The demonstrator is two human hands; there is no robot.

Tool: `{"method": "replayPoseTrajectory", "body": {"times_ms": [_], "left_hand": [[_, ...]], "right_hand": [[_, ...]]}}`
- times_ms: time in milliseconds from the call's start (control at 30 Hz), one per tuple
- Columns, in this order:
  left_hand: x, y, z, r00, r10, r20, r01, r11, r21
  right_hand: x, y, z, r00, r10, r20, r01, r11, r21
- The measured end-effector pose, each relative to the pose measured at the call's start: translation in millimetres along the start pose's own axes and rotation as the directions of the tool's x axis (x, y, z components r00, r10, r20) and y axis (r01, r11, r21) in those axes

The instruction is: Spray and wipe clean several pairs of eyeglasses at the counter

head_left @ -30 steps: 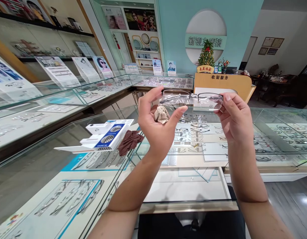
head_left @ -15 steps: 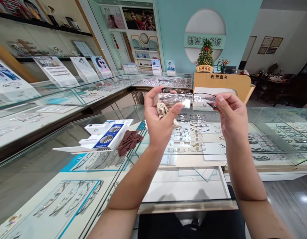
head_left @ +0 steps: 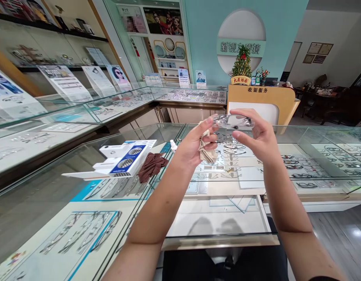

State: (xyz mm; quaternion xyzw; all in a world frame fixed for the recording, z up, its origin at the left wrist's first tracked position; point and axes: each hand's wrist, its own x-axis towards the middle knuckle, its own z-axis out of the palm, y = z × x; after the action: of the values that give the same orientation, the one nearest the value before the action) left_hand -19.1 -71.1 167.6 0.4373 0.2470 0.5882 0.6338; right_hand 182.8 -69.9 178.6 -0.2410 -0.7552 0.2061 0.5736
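Observation:
A pair of thin-framed eyeglasses (head_left: 235, 122), slightly blurred and turned at an angle, is held up over the glass counter. My left hand (head_left: 195, 142) pinches one end of it between thumb and index finger. A crumpled beige cloth (head_left: 208, 153) is tucked under the other fingers of that same hand. At the opposite end, my right hand (head_left: 258, 134) curves around the glasses with thumb and fingers apart; whether its fingers touch the frame I cannot tell.
Left on the counter are an opened blue-and-white box (head_left: 129, 160), a brown cloth (head_left: 152, 167) and a small white bottle (head_left: 173, 145). An open white drawer (head_left: 221, 222) lies below my arms. Display cases hold several rows of glasses; a cashier desk (head_left: 262, 101) stands behind.
The eyeglasses have turned from facing me to an angled position. My left hand has rotated and shows the cloth more. My right hand's pinch on the frame has loosened, and it shifted left.

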Motion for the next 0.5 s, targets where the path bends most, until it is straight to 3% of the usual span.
{"method": "replayPoseTrajectory", "body": {"times_ms": [133,300,400,500], "left_hand": [[0,1,2.3,0.972,-0.221,0.077,0.224,0.974,-0.039],[4,0,5.7,0.911,-0.385,0.150,0.403,0.908,-0.115],[12,-6,1.5,0.899,-0.418,0.132,0.430,0.898,-0.087],[18,-18,-19.8,0.933,-0.358,-0.024,0.358,0.934,0.002]], "right_hand": [[0,-6,6,0.997,-0.082,0.013,0.083,0.994,-0.065],[-1,-2,7,0.995,-0.097,-0.030,0.093,0.989,-0.114],[0,5,5,0.996,-0.080,-0.043,0.073,0.987,-0.146],[4,16,3,0.997,-0.062,-0.037,0.055,0.983,-0.176]]}}
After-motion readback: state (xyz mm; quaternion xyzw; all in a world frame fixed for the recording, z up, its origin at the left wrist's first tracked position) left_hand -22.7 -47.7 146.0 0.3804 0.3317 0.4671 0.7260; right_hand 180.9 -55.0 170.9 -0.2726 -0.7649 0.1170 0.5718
